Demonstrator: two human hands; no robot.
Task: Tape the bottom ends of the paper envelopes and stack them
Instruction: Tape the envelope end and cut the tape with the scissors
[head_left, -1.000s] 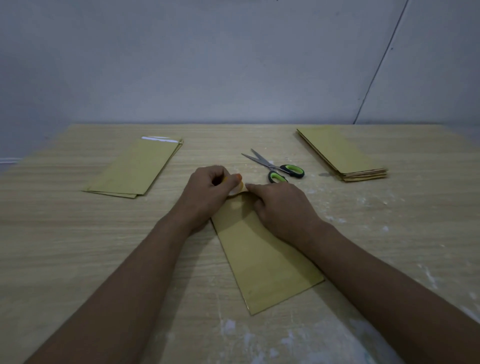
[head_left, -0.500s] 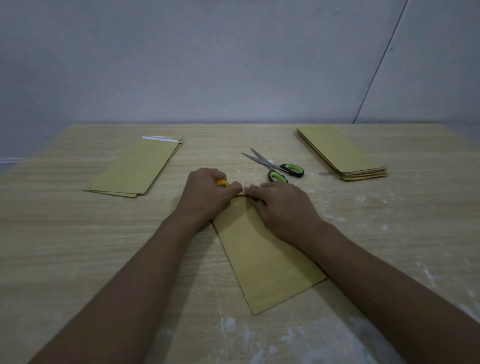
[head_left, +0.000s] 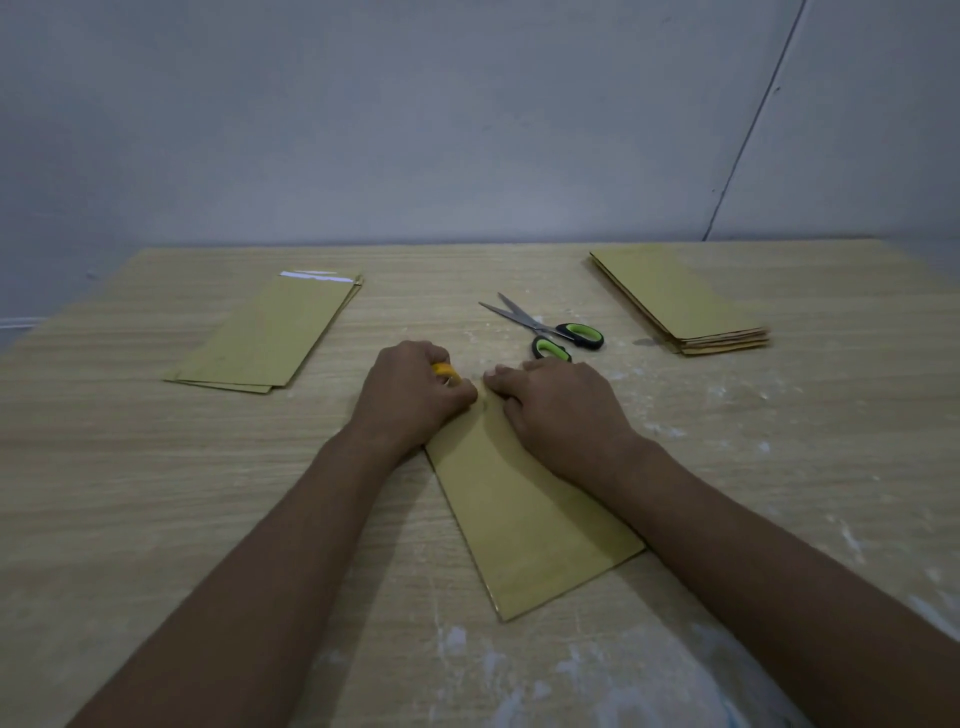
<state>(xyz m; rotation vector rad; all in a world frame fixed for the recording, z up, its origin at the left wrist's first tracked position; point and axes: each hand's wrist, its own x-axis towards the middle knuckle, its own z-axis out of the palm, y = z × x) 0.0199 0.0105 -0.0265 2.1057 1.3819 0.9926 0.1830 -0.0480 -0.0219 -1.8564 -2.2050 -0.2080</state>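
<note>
One brown paper envelope (head_left: 524, 519) lies flat on the wooden table (head_left: 130, 467), near the centre, angled so its far end sits under both hands and its near end points toward the lower right.

Left hand (head_left: 410, 395): fingers curled tight around a small yellow object (head_left: 444, 370), only a sliver of it showing between the fingers; cannot tell what it is. The fist rests at the envelope's far left corner and covers that corner.

Right hand (head_left: 561, 410): knuckles bent, fingertips pressed down on the envelope's far end, beside the left hand. Whether it pinches anything there is not visible. The two hands nearly touch; a narrow strip of envelope shows between them. The far edge itself is hidden by the hands.

Scissors (head_left: 545, 328) with green-and-black handles lie just beyond the right hand, blades apart and pointing away to the left.

Far left: a low stack of envelopes (head_left: 270, 332), flat, with a pale shiny strip (head_left: 316, 277) along its far end.

Far right: a thicker stack of envelopes (head_left: 675, 301), edges slightly fanned.

Whitish smears on the table at the right and along the near edge. Plain grey wall (head_left: 415, 114) behind.
</note>
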